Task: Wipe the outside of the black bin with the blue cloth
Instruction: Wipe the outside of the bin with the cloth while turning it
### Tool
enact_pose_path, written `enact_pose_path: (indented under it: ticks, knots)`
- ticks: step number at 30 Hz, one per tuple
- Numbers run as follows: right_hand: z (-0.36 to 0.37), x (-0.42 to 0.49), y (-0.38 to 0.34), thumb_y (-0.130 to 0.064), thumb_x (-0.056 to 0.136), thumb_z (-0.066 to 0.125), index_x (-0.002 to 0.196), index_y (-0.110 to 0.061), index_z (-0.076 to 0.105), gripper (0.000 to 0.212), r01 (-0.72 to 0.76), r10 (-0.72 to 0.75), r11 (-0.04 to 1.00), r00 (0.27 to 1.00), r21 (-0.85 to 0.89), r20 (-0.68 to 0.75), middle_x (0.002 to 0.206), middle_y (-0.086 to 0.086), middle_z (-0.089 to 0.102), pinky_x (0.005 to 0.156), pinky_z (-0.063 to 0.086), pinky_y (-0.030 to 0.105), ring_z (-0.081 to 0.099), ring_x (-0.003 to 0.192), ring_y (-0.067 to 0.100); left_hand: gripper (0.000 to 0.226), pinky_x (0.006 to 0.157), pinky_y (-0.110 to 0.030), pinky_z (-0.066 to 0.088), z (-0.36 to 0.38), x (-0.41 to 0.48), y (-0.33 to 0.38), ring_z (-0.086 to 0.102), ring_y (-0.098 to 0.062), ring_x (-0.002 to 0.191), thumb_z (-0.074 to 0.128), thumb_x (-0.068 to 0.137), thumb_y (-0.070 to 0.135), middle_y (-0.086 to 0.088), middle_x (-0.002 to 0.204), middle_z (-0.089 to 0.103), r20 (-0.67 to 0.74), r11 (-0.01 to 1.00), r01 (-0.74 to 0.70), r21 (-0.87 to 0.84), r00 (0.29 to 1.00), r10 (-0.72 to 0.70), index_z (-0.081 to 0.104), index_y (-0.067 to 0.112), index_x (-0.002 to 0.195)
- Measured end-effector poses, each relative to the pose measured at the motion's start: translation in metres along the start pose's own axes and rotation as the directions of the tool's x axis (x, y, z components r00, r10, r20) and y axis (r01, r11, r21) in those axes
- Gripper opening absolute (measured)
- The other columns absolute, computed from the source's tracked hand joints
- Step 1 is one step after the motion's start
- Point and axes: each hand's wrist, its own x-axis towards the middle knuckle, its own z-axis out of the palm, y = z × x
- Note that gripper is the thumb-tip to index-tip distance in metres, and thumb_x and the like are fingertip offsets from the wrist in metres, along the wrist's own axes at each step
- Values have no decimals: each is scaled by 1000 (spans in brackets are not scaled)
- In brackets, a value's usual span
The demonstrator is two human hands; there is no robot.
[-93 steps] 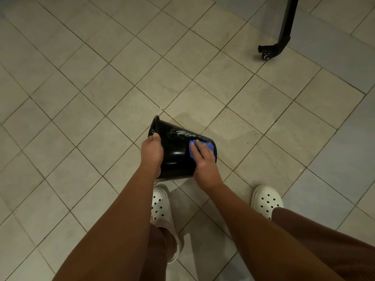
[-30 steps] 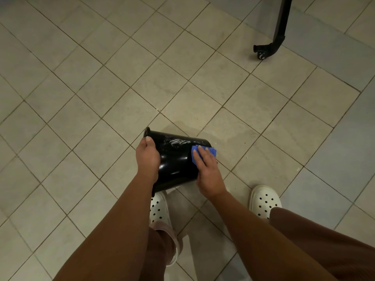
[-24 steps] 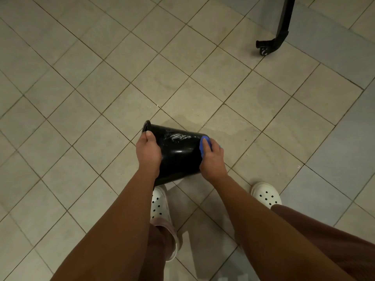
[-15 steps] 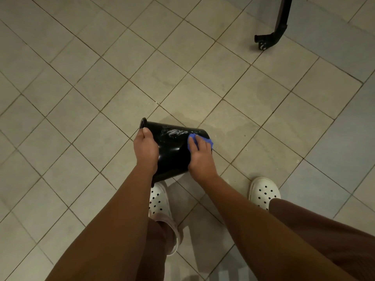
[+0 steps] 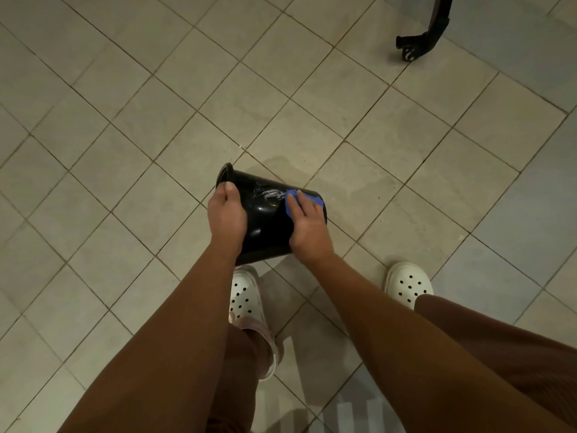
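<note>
The black bin (image 5: pixel 265 220) is held on its side above the tiled floor, its open rim to the left and its base to the right. My left hand (image 5: pixel 226 215) grips the rim, thumb on top. The blue cloth (image 5: pixel 293 198) lies on the bin's upper wall near the base, and my right hand (image 5: pixel 307 225) presses it there with flat fingers that cover most of it. Wet white streaks show on the glossy wall between my two hands.
Beige floor tiles (image 5: pixel 175 126) run all around. My feet in white perforated clogs stand below the bin, the left clog (image 5: pixel 245 300) and the right clog (image 5: pixel 407 284). A black leg with a caster (image 5: pixel 418 42) stands at the far right. A damp patch marks the tile beyond the bin.
My right hand slid the cloth from the bin's base end back up onto the side wall. My left hand kept its hold on the rim.
</note>
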Motion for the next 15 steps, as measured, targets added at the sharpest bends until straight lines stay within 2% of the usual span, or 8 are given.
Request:
enact_pose_path:
  ticks: [3, 5, 7, 9, 11, 13, 15]
  knots:
    - [-10, 9, 20, 0, 82, 54, 148, -14, 17, 78, -131, 130, 991, 990, 26, 58, 152, 8, 18, 117, 17, 38, 18, 138, 29, 31, 96, -45, 49, 1, -1, -3, 59, -24, 99, 35, 106, 34, -8, 101, 63, 28, 997, -67, 30, 997, 66, 59, 18, 97]
    - [-12, 6, 23, 2, 80, 56, 148, -13, 15, 81, -265, 262, 964, 962, 35, 80, 151, 9, 19, 114, 24, 37, 20, 135, 29, 33, 85, -39, 46, 4, -3, -1, 55, -18, 85, 35, 106, 33, -5, 87, 58, 43, 991, -116, 61, 993, 114, 56, 17, 88]
    - [-8, -1, 13, -1, 80, 57, 146, -12, 18, 77, -329, 327, 943, 944, 44, 44, 148, 11, 22, 111, 29, 37, 23, 132, 30, 33, 79, -34, 44, 5, -3, 0, 52, -16, 81, 34, 107, 33, -2, 83, 55, 41, 989, -129, 75, 991, 126, 56, 16, 88]
    - [-1, -8, -3, -4, 82, 57, 145, -11, 21, 72, -294, 295, 954, 955, 50, -16, 146, 13, 25, 110, 31, 39, 25, 131, 30, 32, 85, -37, 47, 5, 0, -1, 55, -18, 88, 34, 107, 32, -3, 90, 58, 39, 991, -115, 67, 993, 112, 58, 15, 95]
    - [3, -10, -10, -6, 84, 57, 145, -10, 22, 71, -181, 183, 983, 981, 45, -57, 148, 12, 25, 112, 29, 41, 23, 133, 29, 33, 93, -41, 48, 3, 0, -3, 57, -23, 98, 34, 107, 32, -5, 99, 60, 41, 993, -101, 53, 994, 99, 60, 13, 102]
    - [-1, -2, -6, -6, 84, 57, 146, -11, 22, 72, -75, 76, 997, 996, 20, -38, 150, 11, 25, 114, 25, 41, 21, 136, 28, 33, 95, -42, 49, 3, 0, -4, 58, -24, 100, 34, 107, 32, -6, 100, 61, 39, 994, -99, 45, 994, 97, 60, 13, 102]
    - [-7, 7, 7, -4, 83, 56, 147, -11, 21, 73, -60, 60, 998, 998, 26, 12, 151, 10, 24, 115, 23, 42, 20, 137, 29, 33, 90, -39, 48, 3, 1, -6, 58, -22, 94, 34, 107, 32, -7, 95, 60, 46, 992, -119, 48, 992, 117, 59, 13, 97]
